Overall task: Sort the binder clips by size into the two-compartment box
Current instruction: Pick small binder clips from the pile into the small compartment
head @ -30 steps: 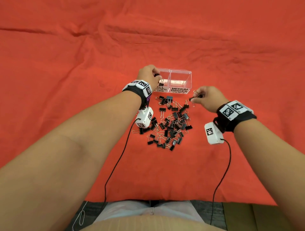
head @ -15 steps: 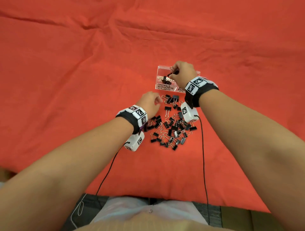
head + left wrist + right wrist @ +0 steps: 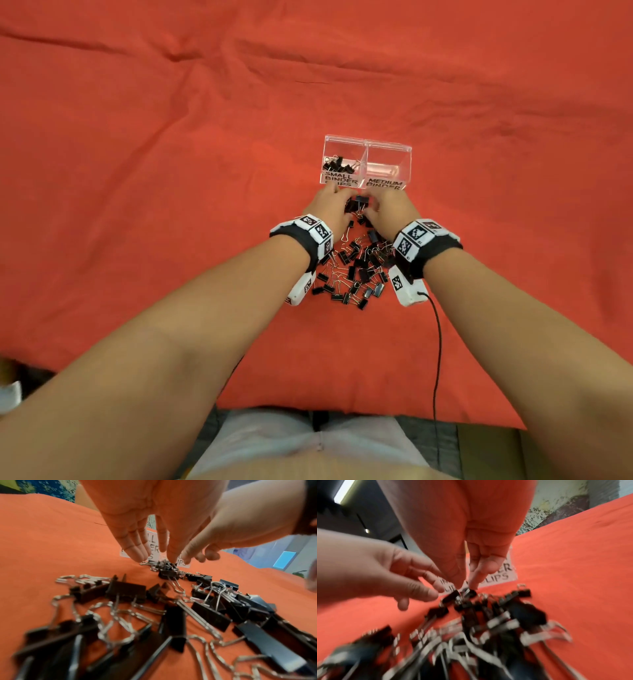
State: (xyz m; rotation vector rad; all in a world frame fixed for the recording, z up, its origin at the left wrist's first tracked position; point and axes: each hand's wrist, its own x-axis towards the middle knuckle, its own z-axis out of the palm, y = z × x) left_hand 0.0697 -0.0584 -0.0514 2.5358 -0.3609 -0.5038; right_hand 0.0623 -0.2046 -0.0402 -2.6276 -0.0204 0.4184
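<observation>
Just left of the middle of the head view, the left hand (image 3: 328, 209) and then the right hand (image 3: 387, 210) reach with straight fingers into the clips (image 3: 356, 205) below the box (image 3: 365, 148), holding nothing yet; the clips look small, hard and light, best pinched by their black sides.

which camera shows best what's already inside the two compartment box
The head view: it looks down into the clear box, showing black clips in the SMALL compartment and none in MEDIUM. Both wrist views catch only bits of its front labels behind the fingers.

Two hands (image 3: 358, 214), one box (image 3: 366, 145), many clips (image 3: 356, 270)
</observation>
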